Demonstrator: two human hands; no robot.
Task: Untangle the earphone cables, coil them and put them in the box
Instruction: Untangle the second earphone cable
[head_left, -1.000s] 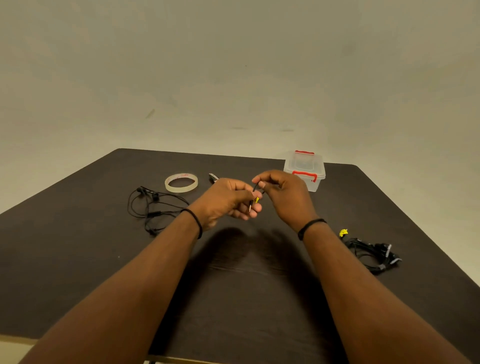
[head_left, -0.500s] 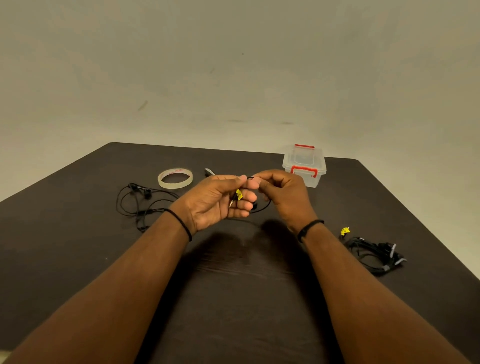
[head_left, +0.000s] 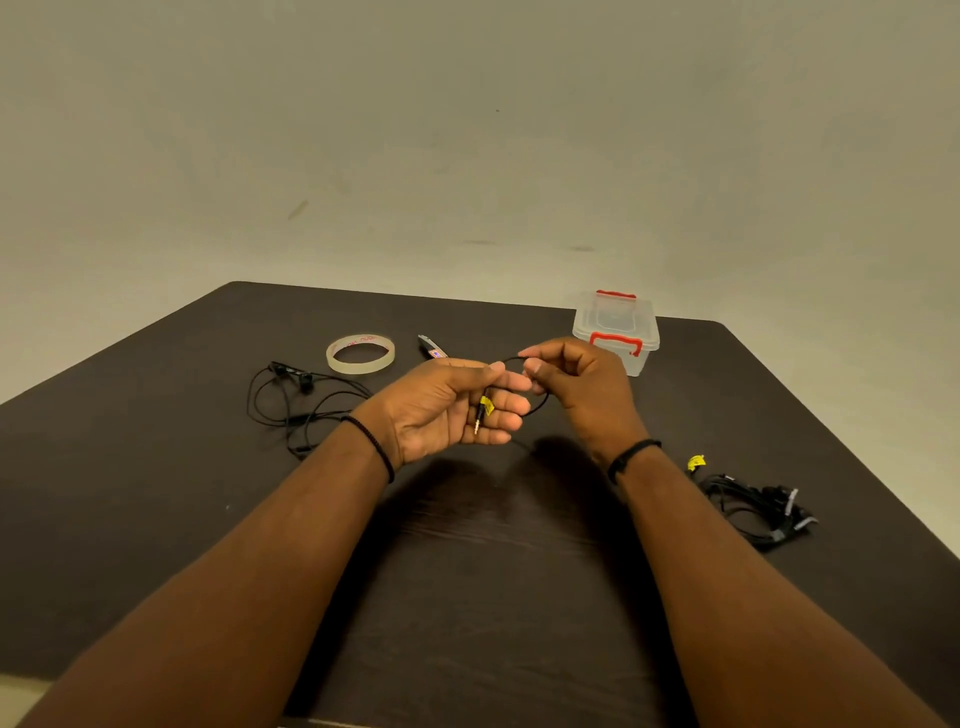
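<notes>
My left hand (head_left: 447, 410) holds the plug end of a black earphone cable (head_left: 540, 405) above the table's middle; the jack with its yellow tag (head_left: 485, 406) lies across the curled fingers. My right hand (head_left: 582, 387) pinches the same cable and a small loop of it arcs between the two hands. A loose black earphone set (head_left: 298, 397) lies tangled on the table to the left. A coiled bundle of black earphones (head_left: 756, 506) with a yellow tag lies to the right. The clear plastic box (head_left: 615, 330) with red latches stands closed behind my right hand.
A roll of clear tape (head_left: 360, 353) lies at the back left of the dark table (head_left: 493, 571). A small cutter (head_left: 431, 347) lies next to it, just behind my left hand. A plain wall rises behind the table's far edge.
The loop of cable between my hands has grown a little wider, and the jack with the yellow tag now lies lower in my left palm. Both hands stay close together.
</notes>
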